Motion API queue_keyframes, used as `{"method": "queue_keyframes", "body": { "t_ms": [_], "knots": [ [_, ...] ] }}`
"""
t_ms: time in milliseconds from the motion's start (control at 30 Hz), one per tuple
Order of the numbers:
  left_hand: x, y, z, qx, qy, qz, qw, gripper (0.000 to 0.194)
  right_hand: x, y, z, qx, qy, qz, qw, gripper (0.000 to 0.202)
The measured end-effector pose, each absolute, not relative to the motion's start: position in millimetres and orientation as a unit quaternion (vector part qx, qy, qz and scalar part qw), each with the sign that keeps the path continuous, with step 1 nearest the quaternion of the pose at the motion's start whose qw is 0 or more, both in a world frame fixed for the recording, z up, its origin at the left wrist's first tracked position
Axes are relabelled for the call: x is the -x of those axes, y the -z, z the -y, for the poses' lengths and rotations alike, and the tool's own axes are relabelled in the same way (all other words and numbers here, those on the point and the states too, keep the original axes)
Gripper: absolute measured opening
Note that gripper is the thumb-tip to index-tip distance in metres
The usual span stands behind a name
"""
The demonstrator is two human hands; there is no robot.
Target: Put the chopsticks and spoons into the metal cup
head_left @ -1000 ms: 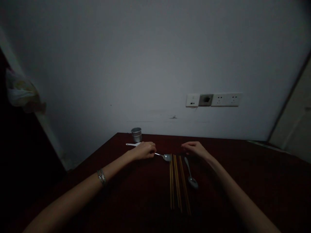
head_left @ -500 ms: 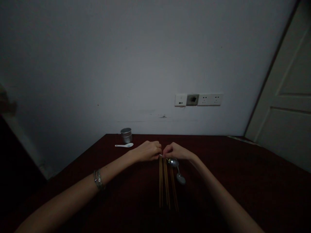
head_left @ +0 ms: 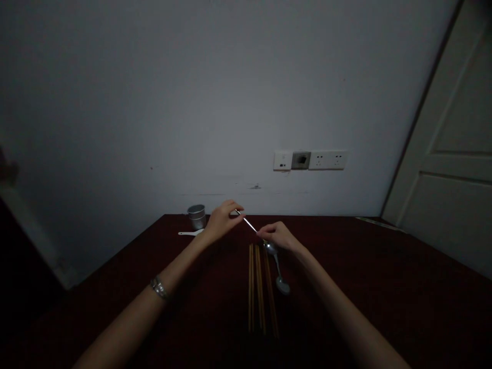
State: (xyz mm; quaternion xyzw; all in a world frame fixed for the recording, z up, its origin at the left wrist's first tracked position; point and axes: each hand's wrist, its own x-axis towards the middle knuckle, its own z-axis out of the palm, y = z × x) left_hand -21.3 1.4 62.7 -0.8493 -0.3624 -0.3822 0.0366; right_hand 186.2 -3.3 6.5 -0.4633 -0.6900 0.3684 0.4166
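A shiny metal spoon slants between my two hands. My left hand pinches the far end of its thin handle, up and to the left. Lower down, my right hand grips the handle with thumb and fingertips, close to a spoon bowl that appears to be part of the same spoon. Below that bowl lies a second metal spoon, its bowl toward me. Several wooden chopsticks lie side by side on the dark red table, just left of the spoons and pointing toward me.
A small metal cup stands at the back left of the table. In front of it lies a white spoon, partly hidden by my left hand. The wall behind carries sockets; a pale door is on the right.
My left hand has moved up and to the left, apart from my right hand, and the spoon's handle now shows between them. My right hand stays near the same place.
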Motion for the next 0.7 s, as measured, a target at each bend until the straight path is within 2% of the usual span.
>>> {"method": "queue_keyframes", "body": {
  "t_ms": [133, 267, 367, 500, 700],
  "knots": [
    [16.1, -44.3, -23.0, 0.711, 0.503, 0.477, -0.117, 0.027, -179.8, -4.0, 4.5, 0.487, -0.395, 0.607, 0.488, 0.027],
    [3.4, -23.9, -32.2, 0.632, 0.519, 0.487, -0.306, 0.034, -171.3, 0.9, 5.0, 0.481, -0.434, 0.547, 0.530, 0.030],
    [-6.7, -16.1, -31.2, 0.586, 0.525, 0.464, -0.407, 0.041, -167.4, 6.1, 2.6, 0.466, -0.440, 0.541, 0.545, 0.027],
    [-14.4, -13.0, -28.9, 0.542, 0.547, 0.429, -0.472, 0.040, -165.1, 11.9, -0.4, 0.463, -0.440, 0.550, 0.539, 0.026],
    [-14.7, -11.1, -26.8, 0.513, 0.549, 0.443, -0.490, 0.034, -166.3, 13.5, 1.3, 0.477, -0.445, 0.577, 0.491, 0.027]
  ]
}}
